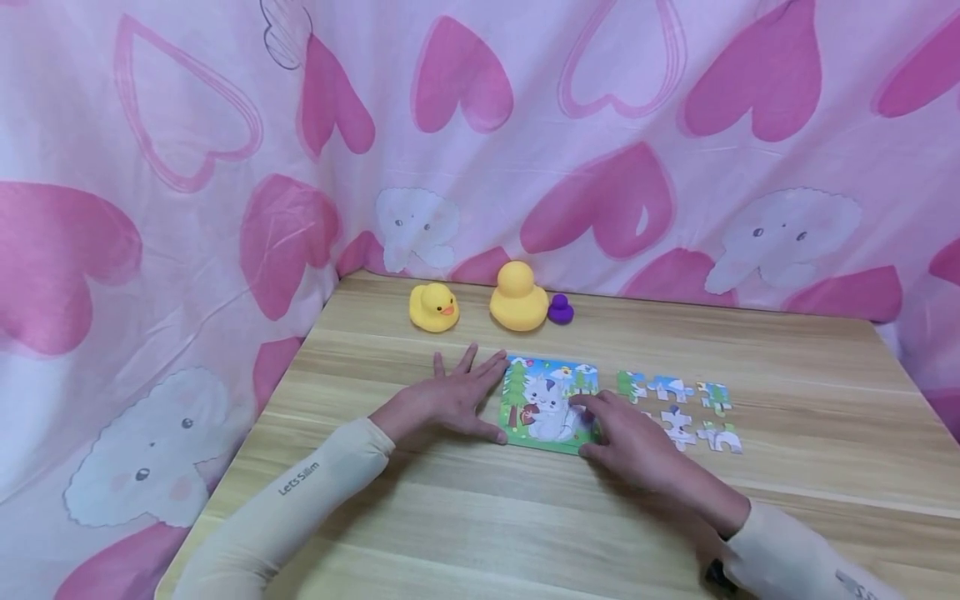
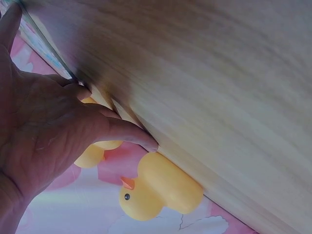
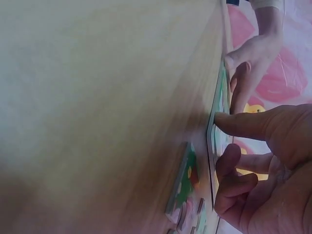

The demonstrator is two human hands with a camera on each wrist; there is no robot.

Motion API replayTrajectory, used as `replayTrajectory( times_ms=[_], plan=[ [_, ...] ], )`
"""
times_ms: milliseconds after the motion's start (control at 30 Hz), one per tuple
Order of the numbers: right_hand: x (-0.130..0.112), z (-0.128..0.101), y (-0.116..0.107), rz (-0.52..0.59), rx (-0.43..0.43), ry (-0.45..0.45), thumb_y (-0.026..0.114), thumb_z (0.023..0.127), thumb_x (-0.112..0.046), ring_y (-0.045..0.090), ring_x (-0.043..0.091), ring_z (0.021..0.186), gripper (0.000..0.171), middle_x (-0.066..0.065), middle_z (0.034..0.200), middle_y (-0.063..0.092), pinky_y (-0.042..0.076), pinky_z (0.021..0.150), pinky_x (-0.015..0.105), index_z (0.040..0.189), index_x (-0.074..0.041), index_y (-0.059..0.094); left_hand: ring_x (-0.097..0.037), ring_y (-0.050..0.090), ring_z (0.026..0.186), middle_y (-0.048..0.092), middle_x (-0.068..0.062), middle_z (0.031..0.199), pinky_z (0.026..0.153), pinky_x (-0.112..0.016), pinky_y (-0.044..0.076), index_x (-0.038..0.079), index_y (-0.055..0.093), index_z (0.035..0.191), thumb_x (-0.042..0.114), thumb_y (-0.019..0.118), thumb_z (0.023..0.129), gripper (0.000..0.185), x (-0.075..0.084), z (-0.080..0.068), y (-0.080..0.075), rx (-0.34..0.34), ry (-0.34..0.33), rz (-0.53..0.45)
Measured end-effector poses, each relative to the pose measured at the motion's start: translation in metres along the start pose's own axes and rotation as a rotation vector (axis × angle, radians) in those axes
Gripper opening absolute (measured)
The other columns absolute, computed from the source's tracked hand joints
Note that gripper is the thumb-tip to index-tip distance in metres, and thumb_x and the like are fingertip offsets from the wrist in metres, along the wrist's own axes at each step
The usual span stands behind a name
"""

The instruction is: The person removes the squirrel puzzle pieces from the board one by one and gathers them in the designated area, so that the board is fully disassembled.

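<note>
A square picture puzzle (image 1: 551, 406) showing a grey-white cartoon animal among green trees lies flat on the table. My left hand (image 1: 461, 400) is spread at its left side, with fingertips and thumb right at the edge. From the right, my right hand (image 1: 626, 437) reaches over the puzzle. Its index fingertip rests on the picture, and the thumb (image 3: 239, 124) touches the front right edge in the right wrist view. The other fingers (image 3: 234, 187) of this hand bend inward. Loose puzzle pieces (image 1: 677, 427) lie in rows to the right, some partly hidden behind the right hand.
Behind the puzzle stand a yellow rubber duck (image 1: 433, 307), a larger yellow duck (image 1: 517, 298) and a small purple duck (image 1: 560, 309). A pink curtain (image 1: 480, 167) with hearts hangs along the back and left of the wooden table (image 1: 480, 525).
</note>
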State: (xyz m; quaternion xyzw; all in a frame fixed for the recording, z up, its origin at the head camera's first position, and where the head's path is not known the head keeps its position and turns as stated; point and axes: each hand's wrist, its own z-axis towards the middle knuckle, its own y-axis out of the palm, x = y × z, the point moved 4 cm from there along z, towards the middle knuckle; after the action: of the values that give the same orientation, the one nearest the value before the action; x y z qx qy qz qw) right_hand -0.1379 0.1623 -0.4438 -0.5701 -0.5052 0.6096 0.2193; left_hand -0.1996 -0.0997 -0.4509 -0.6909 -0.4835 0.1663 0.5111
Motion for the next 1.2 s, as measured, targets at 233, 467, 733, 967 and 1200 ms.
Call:
replayTrajectory(
  times_ms=[233, 467, 733, 967, 1200],
  plan=[
    [0.004, 0.008, -0.002, 0.081, -0.047, 0.039, 0.091, 0.083, -0.021, 0.062, 0.017, 0.103, 0.057, -0.001, 0.116, 0.069, 0.057, 0.093, 0.045, 0.135, -0.018, 0.067, -0.040, -0.014, 0.166, -0.009, 0.009, 0.181, 0.116, -0.089, -0.005, 0.027, -0.002, 0.172, 0.083, 0.067, 0.083, 0.125, 0.000, 0.001, 0.001, -0.005, -0.001, -0.003],
    [0.004, 0.013, -0.002, 0.096, -0.098, 0.009, 0.091, 0.083, -0.020, 0.060, 0.015, 0.097, 0.055, -0.001, 0.114, 0.068, 0.057, 0.088, 0.038, 0.132, -0.017, 0.066, -0.040, -0.014, 0.166, -0.009, 0.009, 0.181, 0.116, -0.089, -0.004, 0.027, -0.002, 0.172, 0.083, 0.067, 0.083, 0.125, 0.001, 0.001, 0.001, -0.009, -0.004, 0.001],
    [0.001, 0.020, -0.006, 0.098, -0.149, -0.045, 0.090, 0.084, -0.015, 0.059, 0.015, 0.092, 0.050, -0.001, 0.111, 0.068, 0.056, 0.083, 0.035, 0.128, -0.015, 0.064, -0.040, -0.013, 0.166, -0.008, 0.009, 0.181, 0.116, -0.089, -0.004, 0.027, -0.002, 0.172, 0.083, 0.067, 0.083, 0.126, 0.001, 0.001, 0.000, -0.007, -0.006, 0.002],
    [0.003, 0.020, -0.008, 0.079, -0.152, -0.043, 0.091, 0.084, -0.019, 0.058, 0.015, 0.092, 0.048, -0.002, 0.110, 0.068, 0.055, 0.082, 0.034, 0.125, -0.018, 0.066, -0.040, -0.015, 0.165, -0.008, 0.009, 0.180, 0.116, -0.089, -0.005, 0.027, -0.002, 0.172, 0.083, 0.067, 0.083, 0.126, 0.001, 0.001, 0.000, -0.005, -0.004, 0.002],
    [0.007, 0.018, -0.008, 0.049, -0.102, -0.071, 0.093, 0.080, -0.026, 0.059, 0.011, 0.090, 0.058, -0.006, 0.112, 0.069, 0.053, 0.077, 0.029, 0.131, -0.021, 0.067, -0.040, -0.015, 0.165, -0.009, 0.009, 0.180, 0.115, -0.090, -0.005, 0.026, -0.001, 0.172, 0.084, 0.066, 0.083, 0.126, -0.001, 0.001, 0.000, -0.003, -0.001, 0.001]
  ],
)
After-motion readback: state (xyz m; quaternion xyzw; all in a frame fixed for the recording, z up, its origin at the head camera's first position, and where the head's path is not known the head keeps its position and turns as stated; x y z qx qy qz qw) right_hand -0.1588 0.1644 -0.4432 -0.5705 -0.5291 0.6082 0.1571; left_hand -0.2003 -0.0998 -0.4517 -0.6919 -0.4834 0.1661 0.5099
